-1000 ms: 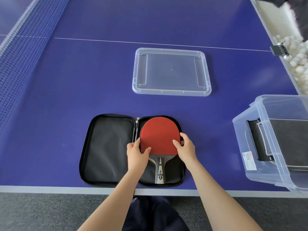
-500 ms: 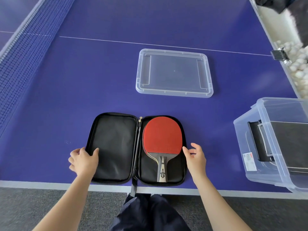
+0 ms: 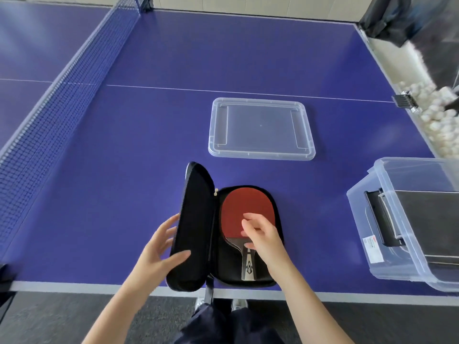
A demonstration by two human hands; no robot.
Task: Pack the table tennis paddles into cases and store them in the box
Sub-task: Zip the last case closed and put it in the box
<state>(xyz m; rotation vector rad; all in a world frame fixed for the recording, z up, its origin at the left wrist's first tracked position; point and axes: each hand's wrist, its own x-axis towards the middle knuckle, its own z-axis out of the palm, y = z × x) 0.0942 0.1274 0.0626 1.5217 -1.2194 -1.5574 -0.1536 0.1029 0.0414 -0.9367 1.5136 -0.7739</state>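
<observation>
A red-faced paddle (image 3: 244,212) lies in the right half of a black zip case (image 3: 196,227) near the table's front edge. The case's left flap is raised nearly upright. My left hand (image 3: 161,252) grips that flap, thumb on its inside and fingers behind its outer edge. My right hand (image 3: 260,234) hovers over the paddle's lower blade and neck, fingers spread, holding nothing. A clear plastic box (image 3: 417,219) stands at the right with a black case inside.
The box's clear lid (image 3: 260,129) lies flat beyond the case. The net (image 3: 62,95) runs along the left. A trough of white balls (image 3: 432,120) lines the far right edge. Grey floor lies below the table's front edge.
My left hand took hold of the case's left flap and swung it up from flat to nearly upright. My right hand moved from beside the case to above the paddle.
</observation>
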